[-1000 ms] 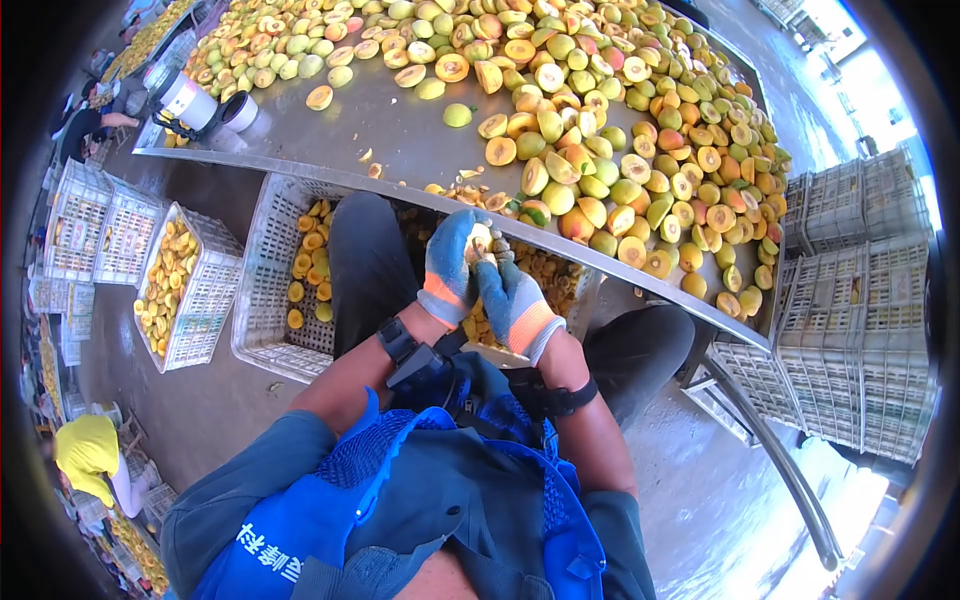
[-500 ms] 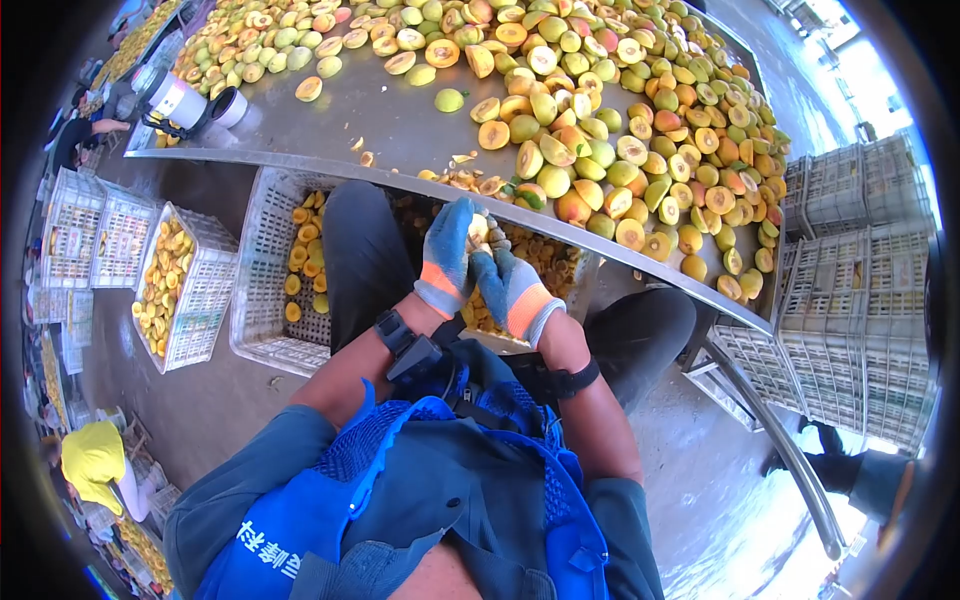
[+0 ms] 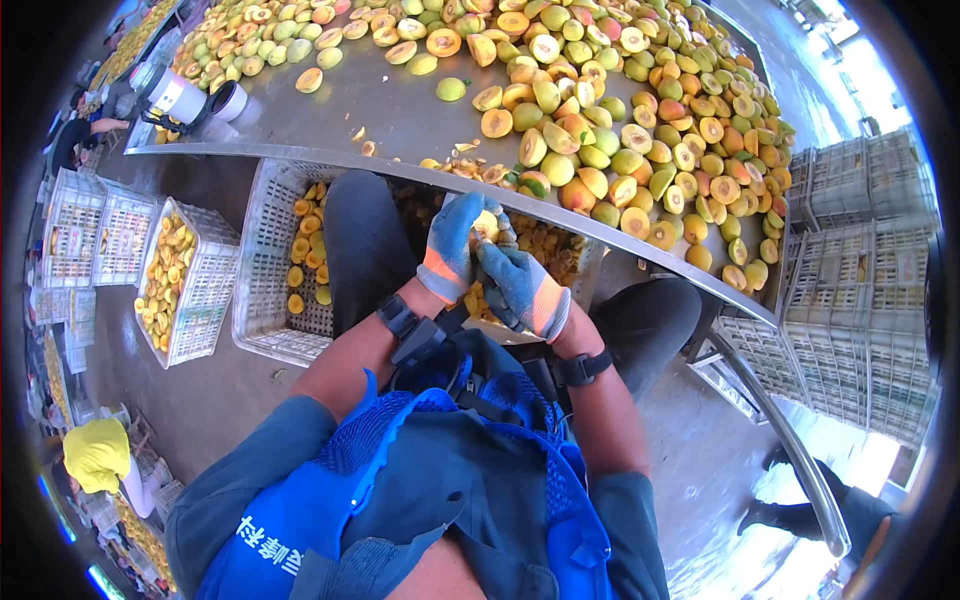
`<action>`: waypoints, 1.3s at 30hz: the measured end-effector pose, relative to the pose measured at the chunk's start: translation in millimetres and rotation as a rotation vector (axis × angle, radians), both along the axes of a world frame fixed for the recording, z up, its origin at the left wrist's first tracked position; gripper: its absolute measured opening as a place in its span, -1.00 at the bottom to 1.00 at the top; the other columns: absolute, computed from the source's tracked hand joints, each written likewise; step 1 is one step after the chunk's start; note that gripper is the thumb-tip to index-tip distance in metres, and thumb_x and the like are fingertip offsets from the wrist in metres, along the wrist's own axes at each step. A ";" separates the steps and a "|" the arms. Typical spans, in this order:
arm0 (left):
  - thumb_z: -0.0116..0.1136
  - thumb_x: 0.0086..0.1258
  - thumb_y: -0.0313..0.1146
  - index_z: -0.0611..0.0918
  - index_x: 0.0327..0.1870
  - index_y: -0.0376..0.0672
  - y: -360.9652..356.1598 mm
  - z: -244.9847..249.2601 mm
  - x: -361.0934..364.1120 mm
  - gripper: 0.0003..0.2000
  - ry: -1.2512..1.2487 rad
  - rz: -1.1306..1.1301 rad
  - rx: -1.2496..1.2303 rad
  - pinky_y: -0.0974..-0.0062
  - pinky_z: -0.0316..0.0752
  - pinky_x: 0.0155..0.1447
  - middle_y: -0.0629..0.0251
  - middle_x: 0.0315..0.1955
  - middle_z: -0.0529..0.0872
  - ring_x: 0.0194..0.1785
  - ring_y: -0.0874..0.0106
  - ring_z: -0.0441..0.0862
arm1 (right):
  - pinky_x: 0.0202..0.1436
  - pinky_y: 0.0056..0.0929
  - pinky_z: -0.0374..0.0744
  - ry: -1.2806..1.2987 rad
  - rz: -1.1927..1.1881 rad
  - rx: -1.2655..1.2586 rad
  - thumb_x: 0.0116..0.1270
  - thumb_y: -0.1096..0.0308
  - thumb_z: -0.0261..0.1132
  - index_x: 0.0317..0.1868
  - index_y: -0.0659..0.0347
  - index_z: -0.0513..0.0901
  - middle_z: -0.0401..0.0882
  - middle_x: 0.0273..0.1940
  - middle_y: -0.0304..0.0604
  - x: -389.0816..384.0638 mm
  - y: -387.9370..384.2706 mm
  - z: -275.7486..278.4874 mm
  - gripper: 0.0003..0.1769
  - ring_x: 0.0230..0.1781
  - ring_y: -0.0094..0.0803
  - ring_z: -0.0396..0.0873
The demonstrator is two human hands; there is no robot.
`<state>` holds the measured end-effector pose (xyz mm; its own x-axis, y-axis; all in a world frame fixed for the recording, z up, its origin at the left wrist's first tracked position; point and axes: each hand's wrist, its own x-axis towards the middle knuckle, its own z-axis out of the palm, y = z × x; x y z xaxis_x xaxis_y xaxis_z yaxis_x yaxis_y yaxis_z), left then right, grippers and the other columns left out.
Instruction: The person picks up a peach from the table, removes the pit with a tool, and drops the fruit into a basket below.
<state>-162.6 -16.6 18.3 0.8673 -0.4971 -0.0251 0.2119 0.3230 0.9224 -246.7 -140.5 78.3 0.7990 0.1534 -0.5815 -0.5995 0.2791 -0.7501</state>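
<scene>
My left hand (image 3: 453, 245), in a blue-and-orange work glove, is closed around a yellow peach half (image 3: 487, 224) just below the metal table's front edge. Its fingers wrap over the far side of the fruit. My right hand (image 3: 520, 285), gloved the same way, is closed right beside it, its fingertips near the peach's lower side; what it grips, if anything, is hidden. Both hands are above a crate of peach pieces (image 3: 555, 255) between my knees. Many cut peaches (image 3: 600, 150) are heaped on the metal table (image 3: 400, 125) in front of me.
A white crate (image 3: 262, 290) with peach halves stands by my left knee, and another filled crate (image 3: 195, 290) is further left. Stacked crates (image 3: 845, 290) rise on the right near a curved metal rail (image 3: 785, 440). A person in a yellow top (image 3: 97, 455) is at lower left.
My right hand has dropped slightly and turned, baring more of the yellow fruit in my left hand. At lower right, another person's legs have shifted.
</scene>
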 end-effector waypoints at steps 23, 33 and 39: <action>0.05 0.59 -0.25 0.59 -0.21 -0.19 -9.0 -11.1 -13.7 -0.79 0.346 0.106 -0.083 0.44 0.63 -0.19 0.23 -0.40 0.67 -0.34 0.42 0.67 | -0.69 -0.60 0.21 0.008 0.055 0.225 0.64 -0.09 0.10 -0.24 0.15 0.55 0.37 -0.64 -0.41 -9.1 -7.7 -30.9 -0.53 -0.76 -0.63 0.26; -0.06 0.65 -0.17 0.55 -0.14 -0.16 -2.4 -18.2 -6.5 -0.75 0.322 -0.098 -0.139 0.46 0.61 -0.11 0.27 -0.32 0.65 -0.25 0.46 0.65 | -0.71 -0.63 0.15 0.125 0.009 0.407 0.63 -0.07 0.12 -0.22 0.13 0.52 0.27 -0.65 -0.47 -7.7 -5.4 -34.1 -0.57 -0.78 -0.65 0.18; -0.04 0.65 -0.17 0.62 -0.31 -0.18 7.9 -17.1 -5.3 -0.66 0.075 -0.162 0.021 0.47 0.61 -0.14 0.27 -0.41 0.71 -0.30 0.47 0.68 | -0.75 -0.61 0.18 0.172 0.035 0.642 0.62 -0.10 0.12 -0.20 0.14 0.54 0.31 -0.64 -0.45 -13.4 -7.2 -43.2 -0.55 -0.79 -0.62 0.21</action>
<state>-167.9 -8.7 1.3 0.7711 -0.6290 -0.0986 0.3279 0.2595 0.9084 -260.1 -147.6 35.1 0.6912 0.5359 -0.4848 -0.7127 0.6165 -0.3347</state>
